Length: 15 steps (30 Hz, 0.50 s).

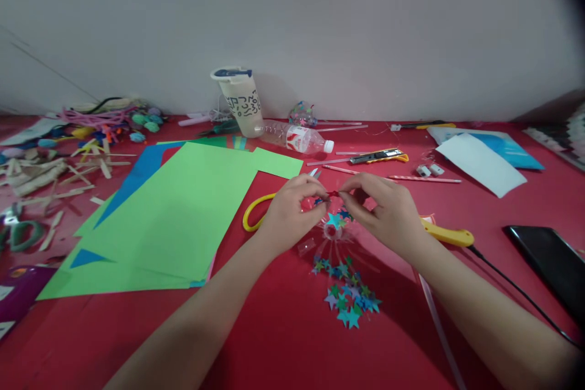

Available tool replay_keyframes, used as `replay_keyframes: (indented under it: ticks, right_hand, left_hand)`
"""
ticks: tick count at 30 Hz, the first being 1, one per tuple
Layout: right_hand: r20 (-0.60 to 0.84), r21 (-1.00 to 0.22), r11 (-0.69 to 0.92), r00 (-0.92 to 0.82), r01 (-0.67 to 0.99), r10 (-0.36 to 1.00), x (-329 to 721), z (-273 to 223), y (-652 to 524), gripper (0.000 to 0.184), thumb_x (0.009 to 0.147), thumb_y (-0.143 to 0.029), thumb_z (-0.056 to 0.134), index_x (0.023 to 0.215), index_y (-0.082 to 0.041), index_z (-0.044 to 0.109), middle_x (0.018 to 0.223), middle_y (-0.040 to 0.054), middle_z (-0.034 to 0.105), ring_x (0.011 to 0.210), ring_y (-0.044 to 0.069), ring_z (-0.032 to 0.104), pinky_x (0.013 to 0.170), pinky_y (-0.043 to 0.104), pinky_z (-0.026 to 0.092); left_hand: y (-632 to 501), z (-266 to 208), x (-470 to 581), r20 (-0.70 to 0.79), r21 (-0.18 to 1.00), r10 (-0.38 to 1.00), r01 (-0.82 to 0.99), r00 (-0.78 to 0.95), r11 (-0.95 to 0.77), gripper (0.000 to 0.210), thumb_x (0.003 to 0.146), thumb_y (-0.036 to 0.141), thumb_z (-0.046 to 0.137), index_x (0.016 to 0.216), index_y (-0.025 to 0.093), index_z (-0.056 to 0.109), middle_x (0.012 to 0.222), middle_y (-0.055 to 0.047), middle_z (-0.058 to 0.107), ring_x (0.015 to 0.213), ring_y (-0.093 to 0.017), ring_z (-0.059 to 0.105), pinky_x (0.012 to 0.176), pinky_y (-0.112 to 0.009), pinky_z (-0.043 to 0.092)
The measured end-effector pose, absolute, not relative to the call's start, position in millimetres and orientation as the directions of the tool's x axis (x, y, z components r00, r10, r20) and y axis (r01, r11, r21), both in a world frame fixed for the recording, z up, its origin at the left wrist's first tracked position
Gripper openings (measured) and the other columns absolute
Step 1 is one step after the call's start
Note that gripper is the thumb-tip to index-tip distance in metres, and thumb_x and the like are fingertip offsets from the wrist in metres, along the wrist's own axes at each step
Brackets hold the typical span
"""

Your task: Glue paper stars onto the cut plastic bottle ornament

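My left hand (298, 210) is closed in a pinch, thumb against fingertips. Facing it, my right hand (382, 207) pinches too, and the fingertips nearly meet. Something small and reddish shows between them, too small to name. Just below is a clear plastic piece (332, 231), spread into thin strips around a ring, with blue and green stars (335, 220) on it. A loose pile of star sequins (351, 298) lies on the red table nearer to me. Beside my left hand are yellow-handled scissors (254, 212), partly hidden by it. A yellow glue gun (448, 234) lies by my right wrist.
Green paper sheets (183, 213) cover the left side. Behind my hands lie a clear bottle (299, 139), a tilted cup (240, 103) and a utility knife (379, 156). A black phone (546, 262) and the gun's cord (516, 289) are on the right. Wooden sticks (75, 180) clutter the far left.
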State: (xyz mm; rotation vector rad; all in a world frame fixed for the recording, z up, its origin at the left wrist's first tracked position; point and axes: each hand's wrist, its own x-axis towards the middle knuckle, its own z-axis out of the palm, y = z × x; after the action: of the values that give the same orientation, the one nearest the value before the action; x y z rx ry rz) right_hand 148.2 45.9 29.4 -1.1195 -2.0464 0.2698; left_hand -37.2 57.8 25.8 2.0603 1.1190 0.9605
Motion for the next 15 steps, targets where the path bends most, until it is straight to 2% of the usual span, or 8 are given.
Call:
replay_keyframes:
  ticks: [5, 15]
  right_hand:
    - [0.567, -0.499, 0.604, -0.294, 0.621, 0.770, 150.2, 28.1, 43.9, 0.005, 0.081, -0.018, 0.054, 0.082, -0.021, 0.057, 0.070, -0.0017, 0.061, 0.059, 0.011, 0.056, 0.057, 0.023, 0.043]
    - [0.567, -0.489, 0.624, -0.322, 0.609, 0.758, 154.1, 25.0, 41.1, 0.005, 0.082, -0.020, 0.052, 0.084, -0.022, 0.056, 0.072, -0.0004, 0.062, 0.061, 0.012, 0.057, 0.058, 0.025, 0.045]
  left_hand:
    - [58.0, 20.7, -34.7, 0.267, 0.848, 0.893, 0.353, 0.364, -0.397, 0.005, 0.081, 0.019, 0.059, 0.080, 0.020, 0.064, 0.091, -0.001, 0.062, 0.089, -0.015, 0.059, 0.085, -0.032, 0.045]
    - [57.4, 22.4, -32.8, 0.217, 0.888, 0.907, 0.314, 0.361, -0.337, 0.003, 0.079, 0.020, 0.063, 0.078, 0.020, 0.065, 0.090, -0.001, 0.063, 0.088, -0.015, 0.059, 0.086, -0.034, 0.045]
